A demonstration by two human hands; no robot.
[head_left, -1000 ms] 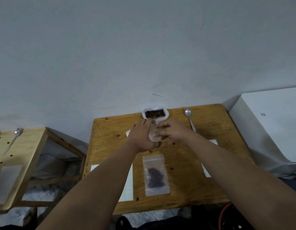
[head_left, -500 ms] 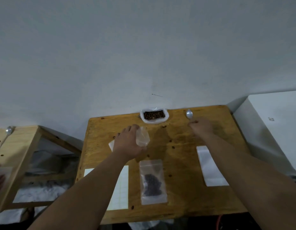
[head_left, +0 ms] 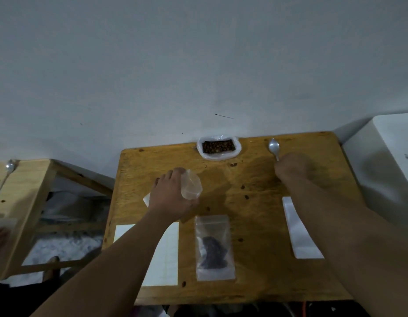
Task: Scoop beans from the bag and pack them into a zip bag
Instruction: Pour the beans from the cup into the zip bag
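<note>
Single view: head-worn wide-angle camera, looking forward and down from the near edge of a wooden table [head_left: 262, 202]. Facing: toward the far wall [head_left: 198, 65], which fills the upper half. Range: close, at arm's reach (both forearms enter from the bottom). Edges: second table [head_left: 22, 179] left, white box [head_left: 390, 156] right.

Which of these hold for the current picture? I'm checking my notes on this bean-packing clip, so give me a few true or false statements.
1. The left hand holds an empty zip bag. True.
2. The spoon sits inside the bag of beans. False: it lies on the table, right of that bag.
3. The right hand is at the spoon's handle. True.
4. The filled zip bag lies against the wall. False: it lies near the table's front edge.
</note>
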